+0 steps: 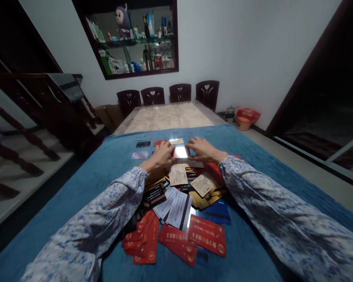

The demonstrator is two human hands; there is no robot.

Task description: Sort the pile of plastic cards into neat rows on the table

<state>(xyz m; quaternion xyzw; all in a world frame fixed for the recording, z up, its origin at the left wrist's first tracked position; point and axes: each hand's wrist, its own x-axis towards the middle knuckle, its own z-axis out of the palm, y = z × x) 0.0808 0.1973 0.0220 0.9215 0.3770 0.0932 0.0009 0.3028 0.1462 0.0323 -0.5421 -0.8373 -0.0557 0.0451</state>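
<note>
My left hand (161, 155) and my right hand (204, 150) both rest on a shiny, light-coloured card (181, 152) lying on the blue cloth (100, 172). Each hand's fingers are curled round one end of that card, left and right. Just behind it lie a black card (143, 144), a red card (158, 142), a pale card (177, 141) and a whitish card (139, 155) in a loose row. Between my forearms spreads a heap of cards (179, 203): red, beige, black, white and gold.
Beyond the blue cloth the marble tabletop (167, 116) runs to several dark chairs (179, 93). A glass wall cabinet (135, 39) hangs above them. A wooden stair rail (23, 129) stands left; a red basket (246, 117) sits on the floor, right.
</note>
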